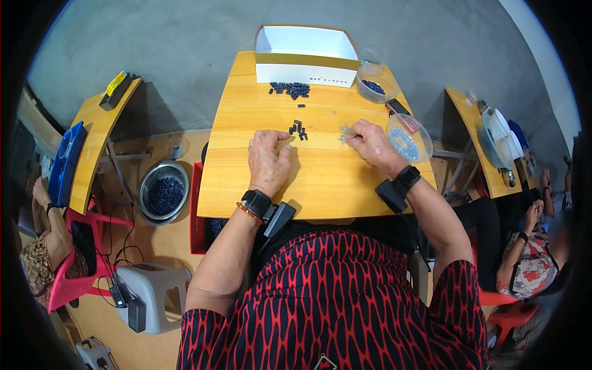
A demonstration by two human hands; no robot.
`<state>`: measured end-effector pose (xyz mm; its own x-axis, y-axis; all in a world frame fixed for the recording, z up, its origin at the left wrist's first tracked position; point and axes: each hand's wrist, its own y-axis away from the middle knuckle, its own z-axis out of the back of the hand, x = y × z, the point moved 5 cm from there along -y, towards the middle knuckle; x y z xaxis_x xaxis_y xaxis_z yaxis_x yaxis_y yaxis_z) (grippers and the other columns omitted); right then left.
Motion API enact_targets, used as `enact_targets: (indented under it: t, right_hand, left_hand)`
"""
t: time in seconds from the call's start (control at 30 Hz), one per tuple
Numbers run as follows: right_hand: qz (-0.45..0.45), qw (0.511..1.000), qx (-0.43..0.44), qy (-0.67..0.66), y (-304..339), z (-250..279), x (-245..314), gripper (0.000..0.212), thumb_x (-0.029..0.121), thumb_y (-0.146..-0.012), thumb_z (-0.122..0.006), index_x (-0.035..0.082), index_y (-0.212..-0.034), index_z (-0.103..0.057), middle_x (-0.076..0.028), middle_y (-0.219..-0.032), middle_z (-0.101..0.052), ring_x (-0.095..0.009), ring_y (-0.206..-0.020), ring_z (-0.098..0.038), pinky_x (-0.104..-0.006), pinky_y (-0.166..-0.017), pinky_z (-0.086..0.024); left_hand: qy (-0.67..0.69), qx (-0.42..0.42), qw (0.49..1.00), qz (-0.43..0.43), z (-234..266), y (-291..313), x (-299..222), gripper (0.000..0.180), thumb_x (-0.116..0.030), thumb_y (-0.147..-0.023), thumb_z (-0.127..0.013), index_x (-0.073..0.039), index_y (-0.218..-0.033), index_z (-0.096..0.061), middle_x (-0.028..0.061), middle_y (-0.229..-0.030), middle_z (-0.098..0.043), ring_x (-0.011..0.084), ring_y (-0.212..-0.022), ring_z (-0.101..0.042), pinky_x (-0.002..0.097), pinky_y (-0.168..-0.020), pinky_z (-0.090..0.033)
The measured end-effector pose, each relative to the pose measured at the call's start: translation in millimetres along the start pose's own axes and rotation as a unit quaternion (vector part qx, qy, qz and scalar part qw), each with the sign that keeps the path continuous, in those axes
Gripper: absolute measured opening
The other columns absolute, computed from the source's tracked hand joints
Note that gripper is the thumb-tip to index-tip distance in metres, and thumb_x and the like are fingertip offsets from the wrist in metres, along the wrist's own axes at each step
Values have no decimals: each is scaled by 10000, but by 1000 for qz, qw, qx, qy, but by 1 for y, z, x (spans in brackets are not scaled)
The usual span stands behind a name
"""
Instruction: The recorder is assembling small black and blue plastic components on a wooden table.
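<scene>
On the wooden table, my left hand (pixel 268 161) rests with its index finger stretched toward a small group of short black cylindrical pieces (pixel 298 129). Thumb and index finger are apart, and nothing shows between them. My right hand (pixel 372 147) is closed in a pinch over a few tiny silvery pieces (pixel 344 134); whatever lies between its fingertips is too small to make out. Just right of that hand sits a see-through shallow dish (pixel 424 139) holding many such tiny pieces. Farther back lies a larger heap of black pieces (pixel 291 90), with a single one in front of it.
A white box with a gold rim (pixel 308 75) stands at the table's far edge. Beside it are a plastic tub (pixel 364 92) of black pieces and a phone-like device (pixel 396 108). Left on the floor are a metal basin (pixel 145 203) and grey stool (pixel 151 271). Other people sit both sides.
</scene>
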<state>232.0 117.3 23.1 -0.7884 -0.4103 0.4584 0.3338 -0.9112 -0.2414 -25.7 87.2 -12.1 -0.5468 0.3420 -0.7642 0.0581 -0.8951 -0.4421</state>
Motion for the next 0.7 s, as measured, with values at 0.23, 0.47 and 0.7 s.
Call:
enact_targets:
  t: [0.23, 0.47, 0.7]
  right_hand:
    - [-33, 996, -41, -76, -10, 13, -1, 150, 39, -891, -674, -62, -1000, -695, -161, -935, -661, -240, -866, -640, -334, -802, -510]
    - [-37, 997, 1, -67, -19, 1, -8, 155, 14, -892, -645, -71, -1014, -691, -142, -907, -684, -200, -814, -647, -301, -763, -526]
    - [-98, 977, -1, -191, -15, 9, -18, 136, -14, -907, -644, -60, -1019, -705, -68, -872, -696, -120, -794, -623, -263, -743, -521]
  left_hand:
    - [-6, -3, 1000, 2, 2, 0, -4, 212, -74, -812, -694, -38, -1020, -707, 158, -1061, -624, 356, -1019, -562, 441, -930, -456]
    - [-22, 0, 1000, 7, 3, 1, -3, 208, -85, -827, -702, -23, -1025, -703, 161, -1056, -627, 343, -1018, -581, 431, -924, -475]
    - [-25, -2, 1000, -6, 4, 1, -4, 207, -75, -844, -705, -6, -1039, -697, 160, -1049, -625, 321, -1000, -599, 405, -907, -500]
